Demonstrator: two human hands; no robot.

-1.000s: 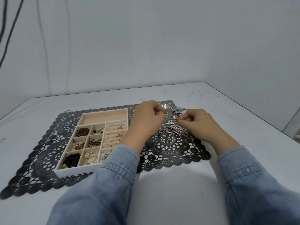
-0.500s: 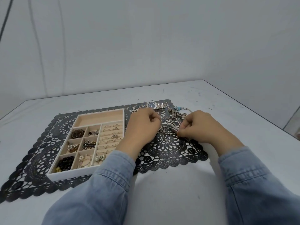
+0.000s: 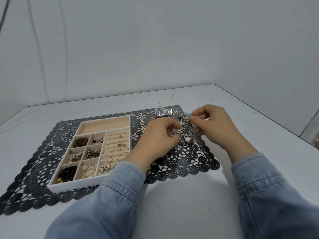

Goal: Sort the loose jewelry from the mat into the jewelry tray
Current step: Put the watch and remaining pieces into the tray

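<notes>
Untangling: left hand [image 3: 155,140] and right hand [image 3: 215,126] pinch the chain tangle [image 3: 187,136] right of the jewelry tray [image 3: 89,185]; next, likely tease one piece free.

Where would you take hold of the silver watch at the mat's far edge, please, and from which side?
Probably pinch the watch across its squarish case, coming from above on its left side: the dial faces up, while its link band trails right toward the tangled chains that the left hand and right hand grip.

This is looking like a bare workroom or lab: a scuffed white table [image 3: 189,195] is standing against blank grey walls [image 3: 155,40], with cables [image 3: 3,13] hanging down.
</notes>
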